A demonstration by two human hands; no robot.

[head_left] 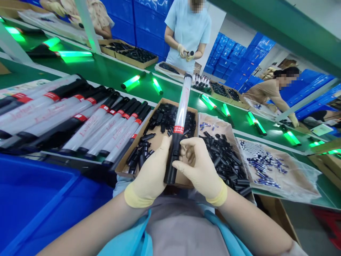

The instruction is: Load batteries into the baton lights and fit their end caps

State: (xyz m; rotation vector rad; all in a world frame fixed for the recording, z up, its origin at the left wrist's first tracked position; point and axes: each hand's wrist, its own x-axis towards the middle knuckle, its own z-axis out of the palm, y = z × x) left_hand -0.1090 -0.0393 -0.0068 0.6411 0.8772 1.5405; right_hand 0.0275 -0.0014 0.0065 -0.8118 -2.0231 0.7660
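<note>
Crossing the view, a green work surface [106,67] is dotted with glowing green batons [76,54]. At lower left a blue bin [29,199] is placed. Beyond it, white-tubed batons [93,131] are laid side by side; red script [89,133] is borne by their tubes and small print by their red bands [80,117], neither clearly legible. A cardboard tray [160,132] is partly filled with black parts [165,117]. Over this tray the held baton [182,108] is tilted, its black handle [174,149] lowermost. That handle is gripped by the left hand [153,167]; it is met by the thumb tip of the right hand [201,163], whose fingers are curled, but whether it is clasped there cannot be told. Just above the handle, a red label [178,129] is wrapped; its white print is too small to be read.
</note>
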